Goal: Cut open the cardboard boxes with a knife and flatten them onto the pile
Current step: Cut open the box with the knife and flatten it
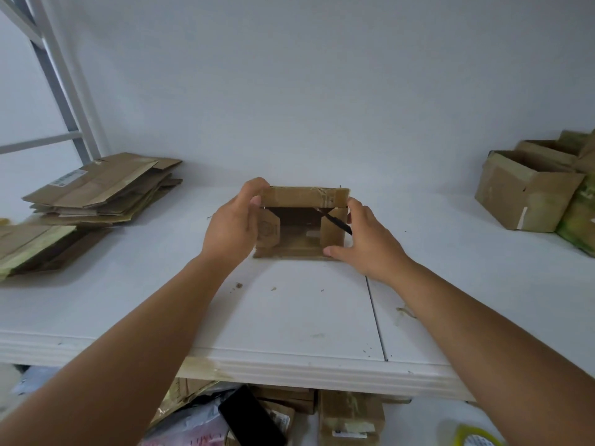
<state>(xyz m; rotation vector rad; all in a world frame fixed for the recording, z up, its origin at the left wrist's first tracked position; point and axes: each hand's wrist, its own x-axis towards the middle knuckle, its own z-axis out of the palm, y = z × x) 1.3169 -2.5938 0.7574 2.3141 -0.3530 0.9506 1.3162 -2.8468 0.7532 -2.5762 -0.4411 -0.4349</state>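
Note:
A small brown cardboard box (302, 220) lies on its side in the middle of the white table (289, 317), its open end facing me with flaps spread. My left hand (233, 226) grips the box's left side, fingers curled over the top left corner. My right hand (363, 243) is at the box's right side, thumb on the lower front edge, and holds a dark-bladed knife (338, 223) whose blade points up and left across the right flap. A pile of flattened cardboard (103, 188) lies at the left of the table.
Open cardboard boxes (528, 194) stand at the right, next to the wall. More flat cardboard (35, 249) lies at the left edge. Small scraps dot the table. Below the table's front edge are boxes, bags and a black phone (251, 416).

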